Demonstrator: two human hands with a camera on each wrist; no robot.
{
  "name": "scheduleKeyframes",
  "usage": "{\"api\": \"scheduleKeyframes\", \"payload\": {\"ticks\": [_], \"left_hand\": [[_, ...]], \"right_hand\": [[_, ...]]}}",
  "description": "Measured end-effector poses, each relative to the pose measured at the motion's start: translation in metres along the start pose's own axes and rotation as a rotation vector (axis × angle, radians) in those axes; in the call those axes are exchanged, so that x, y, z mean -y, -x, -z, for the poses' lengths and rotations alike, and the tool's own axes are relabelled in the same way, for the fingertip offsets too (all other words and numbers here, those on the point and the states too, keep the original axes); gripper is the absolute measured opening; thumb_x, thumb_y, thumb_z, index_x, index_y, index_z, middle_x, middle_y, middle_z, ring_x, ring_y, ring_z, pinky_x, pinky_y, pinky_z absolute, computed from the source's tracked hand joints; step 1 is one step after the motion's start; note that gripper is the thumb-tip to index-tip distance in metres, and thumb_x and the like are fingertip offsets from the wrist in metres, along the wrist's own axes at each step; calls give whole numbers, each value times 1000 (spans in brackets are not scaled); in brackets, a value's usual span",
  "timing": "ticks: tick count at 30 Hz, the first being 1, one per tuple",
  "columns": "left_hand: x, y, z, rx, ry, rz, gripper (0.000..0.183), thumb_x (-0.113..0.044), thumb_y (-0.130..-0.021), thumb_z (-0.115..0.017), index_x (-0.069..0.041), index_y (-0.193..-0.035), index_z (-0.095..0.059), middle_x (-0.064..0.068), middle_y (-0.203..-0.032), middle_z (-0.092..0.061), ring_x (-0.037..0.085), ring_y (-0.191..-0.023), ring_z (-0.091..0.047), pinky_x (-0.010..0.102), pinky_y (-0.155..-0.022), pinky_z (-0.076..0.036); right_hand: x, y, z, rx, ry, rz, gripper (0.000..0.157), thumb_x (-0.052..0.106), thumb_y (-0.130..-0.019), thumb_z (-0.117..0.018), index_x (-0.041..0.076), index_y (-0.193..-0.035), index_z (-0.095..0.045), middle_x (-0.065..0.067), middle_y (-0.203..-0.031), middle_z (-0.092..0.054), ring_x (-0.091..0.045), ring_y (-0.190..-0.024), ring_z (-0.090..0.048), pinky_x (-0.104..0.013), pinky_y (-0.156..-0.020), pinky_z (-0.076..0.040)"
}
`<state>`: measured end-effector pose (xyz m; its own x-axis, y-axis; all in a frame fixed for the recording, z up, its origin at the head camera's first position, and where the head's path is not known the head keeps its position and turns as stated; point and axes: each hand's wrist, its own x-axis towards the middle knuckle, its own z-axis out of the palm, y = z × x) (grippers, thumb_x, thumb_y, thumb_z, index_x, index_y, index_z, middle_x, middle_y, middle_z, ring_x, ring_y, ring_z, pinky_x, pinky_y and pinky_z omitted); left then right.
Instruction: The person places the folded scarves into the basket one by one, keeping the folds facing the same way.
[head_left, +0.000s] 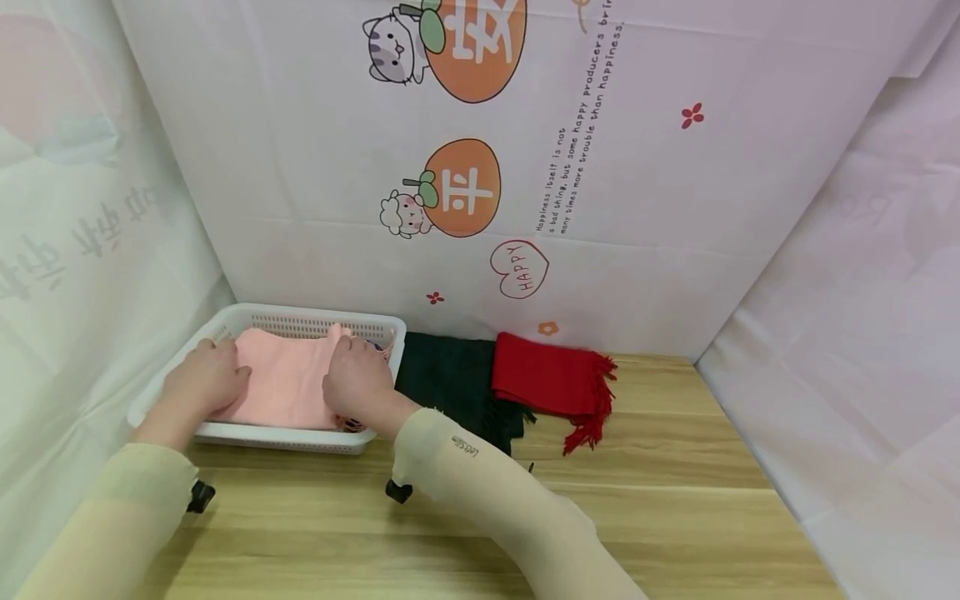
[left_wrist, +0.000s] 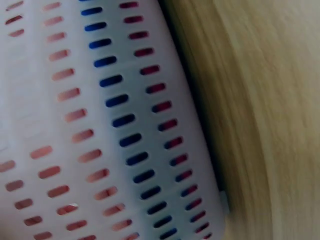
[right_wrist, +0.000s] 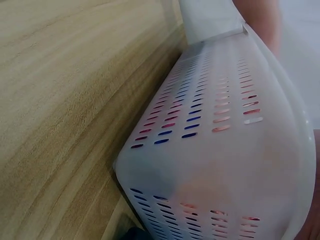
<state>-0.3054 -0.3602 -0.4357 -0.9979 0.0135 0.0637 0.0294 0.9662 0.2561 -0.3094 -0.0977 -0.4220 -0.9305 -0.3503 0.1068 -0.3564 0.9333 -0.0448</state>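
Note:
A folded pink scarf (head_left: 282,379) lies on top in a white plastic basket (head_left: 270,434). My left hand (head_left: 204,379) grips its left end, thumb on the cloth and fingers curled at the edge. At the opposite end my right hand (head_left: 357,377) pinches the scarf, where a bit of cloth stands up above the fingers. Some fringe shows beside that hand. In the left wrist view, pink, blue and red cloth shows in layers through the slots of the basket wall (left_wrist: 132,107). The right wrist view looks along the basket's slotted outside (right_wrist: 210,165); the fingertips are hidden there.
Right of the basket a folded dark green scarf (head_left: 448,375) lies on the wooden table (head_left: 667,500). A folded red scarf (head_left: 547,375) with fringe overlaps its right side. White printed cloth (head_left: 637,192) hangs behind the table and at both sides.

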Motion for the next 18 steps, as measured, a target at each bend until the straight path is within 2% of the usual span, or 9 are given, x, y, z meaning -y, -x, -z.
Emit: {"api": "scheduleKeyframes", "payload": {"ticks": [4,9,14,18], "left_hand": [[0,7,2,9,-3,3,56,-27,-110,-56,20,-138,-50,48,-128,-49,68,-117,-54,82,-89,-50],[-2,16,4,4,-1,-4,56,-27,-110,-57,20,-139,-50,49,-129,-49,68,-116,-54,81,-87,-50],[-16,21,4,-46,-13,-20,50,-25,-109,-59,19,-133,-54,48,-126,-51,68,-114,-54,79,-85,-50],[-30,23,1,-81,-29,-44,49,-26,-108,-60,18,-130,-55,49,-127,-53,69,-118,-54,81,-92,-48]], "right_hand": [[1,3,-1,-8,16,-9,54,49,-113,-58,9,-150,-58,-5,-134,-62,-15,-118,-60,-31,-112,-51],[0,9,0,-25,-20,-17,53,50,-111,-62,13,-150,-62,-2,-144,-62,-15,-125,-60,-39,-125,-42],[-8,17,-1,-35,-63,2,46,50,-111,-63,18,-143,-69,2,-162,-55,-14,-145,-52,-39,-129,-35],[-14,25,-2,-69,-51,47,48,50,-112,-60,17,-145,-69,-1,-168,-50,-16,-154,-45,-42,-132,-32]]}}
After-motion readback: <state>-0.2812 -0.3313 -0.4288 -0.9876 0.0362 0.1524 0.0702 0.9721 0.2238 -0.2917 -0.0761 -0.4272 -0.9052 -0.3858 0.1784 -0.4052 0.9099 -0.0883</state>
